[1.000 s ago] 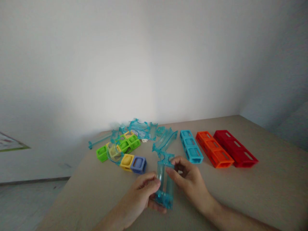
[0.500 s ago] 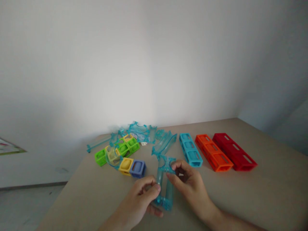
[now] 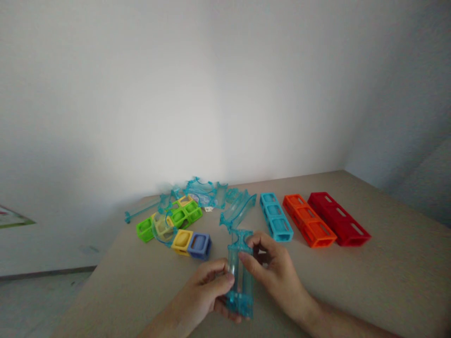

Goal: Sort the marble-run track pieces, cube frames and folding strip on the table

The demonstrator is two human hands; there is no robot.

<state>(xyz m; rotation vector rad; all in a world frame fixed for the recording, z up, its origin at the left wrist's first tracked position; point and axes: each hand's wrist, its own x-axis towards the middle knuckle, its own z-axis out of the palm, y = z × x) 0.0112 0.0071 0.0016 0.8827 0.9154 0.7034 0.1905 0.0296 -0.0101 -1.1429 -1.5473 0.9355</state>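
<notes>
Between my two hands is a clear teal marble-run track piece (image 3: 241, 300), held lengthwise above the table with notched ends. My left hand (image 3: 200, 291) grips its left side, thumb on top and fingers underneath. On the upper right edge, my right hand (image 3: 276, 270) pinches the same piece with thumb and index finger. Just beyond its far end lies another clear teal track (image 3: 239, 211). Left of the hands sit a yellow cube block (image 3: 182, 240) and a purple cube block (image 3: 199, 245), side by side.
Green blocks (image 3: 181, 216) and a pile of clear teal track pieces (image 3: 200, 190) lie at the back left. To the right, a light-blue block column (image 3: 276, 217), an orange one (image 3: 308, 220) and a red one (image 3: 338, 218) lie in a row. A wall (image 3: 225, 94) rises behind the table.
The held track piece has tilted, its near end now a little lower in view and its channel looking narrower. Both hands keep their hold. The whole view has shifted slightly.
</notes>
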